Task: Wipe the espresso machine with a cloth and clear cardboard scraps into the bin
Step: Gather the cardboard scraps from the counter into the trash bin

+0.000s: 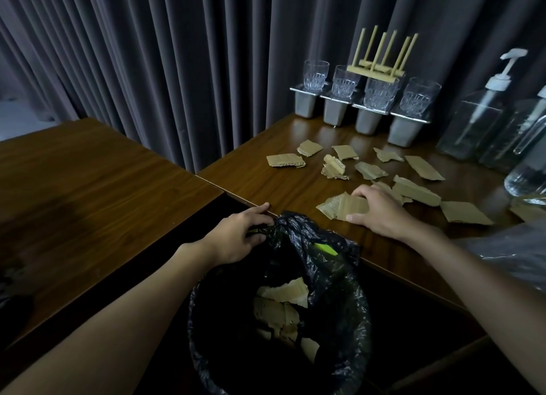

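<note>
A bin lined with a black plastic bag stands below the table edge, with several torn cardboard pieces inside. My left hand grips the bag's bunched rim at the table corner. My right hand lies over a cardboard scrap near the front edge of the wooden table, fingers curled around it. Several more brown scraps are scattered across the table behind and to the right. No espresso machine or cloth is in view.
Drinking glasses stand on grey holders at the back, with a bamboo rack on top. Clear pump bottles line the right side. A second wooden table lies left, dark curtains behind. Clear plastic sits at right.
</note>
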### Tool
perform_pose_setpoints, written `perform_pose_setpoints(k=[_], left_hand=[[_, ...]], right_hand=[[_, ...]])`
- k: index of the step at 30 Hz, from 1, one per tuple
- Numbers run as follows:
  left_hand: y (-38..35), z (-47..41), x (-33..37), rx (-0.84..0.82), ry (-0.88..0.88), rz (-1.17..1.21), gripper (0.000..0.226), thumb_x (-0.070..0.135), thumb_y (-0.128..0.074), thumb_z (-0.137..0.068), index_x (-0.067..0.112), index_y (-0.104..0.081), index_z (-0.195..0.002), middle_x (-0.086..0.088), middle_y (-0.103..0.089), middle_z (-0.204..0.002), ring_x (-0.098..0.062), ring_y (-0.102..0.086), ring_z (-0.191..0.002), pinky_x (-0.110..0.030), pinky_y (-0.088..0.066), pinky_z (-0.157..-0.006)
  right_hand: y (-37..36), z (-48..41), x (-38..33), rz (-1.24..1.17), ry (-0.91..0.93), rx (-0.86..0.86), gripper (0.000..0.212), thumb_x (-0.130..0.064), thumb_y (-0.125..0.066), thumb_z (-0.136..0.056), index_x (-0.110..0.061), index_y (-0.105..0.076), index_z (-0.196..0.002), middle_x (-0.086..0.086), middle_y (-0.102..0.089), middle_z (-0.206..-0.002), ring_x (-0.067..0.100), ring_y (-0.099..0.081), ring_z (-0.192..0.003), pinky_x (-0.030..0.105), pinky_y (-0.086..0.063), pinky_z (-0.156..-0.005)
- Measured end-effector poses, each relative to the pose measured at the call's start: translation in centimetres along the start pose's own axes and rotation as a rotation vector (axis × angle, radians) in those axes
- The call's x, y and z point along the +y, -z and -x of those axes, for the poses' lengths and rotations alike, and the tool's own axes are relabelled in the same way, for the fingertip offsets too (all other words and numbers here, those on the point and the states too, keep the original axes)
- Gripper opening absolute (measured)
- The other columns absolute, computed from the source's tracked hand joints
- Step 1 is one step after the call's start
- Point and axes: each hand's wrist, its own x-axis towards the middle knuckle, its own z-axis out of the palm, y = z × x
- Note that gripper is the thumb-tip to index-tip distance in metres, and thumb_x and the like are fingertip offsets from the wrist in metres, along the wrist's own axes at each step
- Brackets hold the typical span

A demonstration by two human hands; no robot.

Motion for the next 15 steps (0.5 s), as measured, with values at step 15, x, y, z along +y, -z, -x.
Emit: perform_pose_setpoints(k=[15], left_hand=[[0.0, -0.1, -0.6, 0.009, -0.010, 0.032, 0.034, 0.022, -0.061, -0.096, 0.036, -0.059, -0.126, 0.017, -0.023, -0.161, -0.015, -0.030, -0.145, -0.039, -0.029, -0.118]], right_hand=[[1.8, 1.9, -3.0, -0.689, 0.199, -0.091, 0.011, -0.016, -0.063, -0.093, -0.016, -0.068, -0.103, 0.001, -0.075, -0.091, 0.013, -0.071, -0.082, 0.024, -0.055, -0.068]])
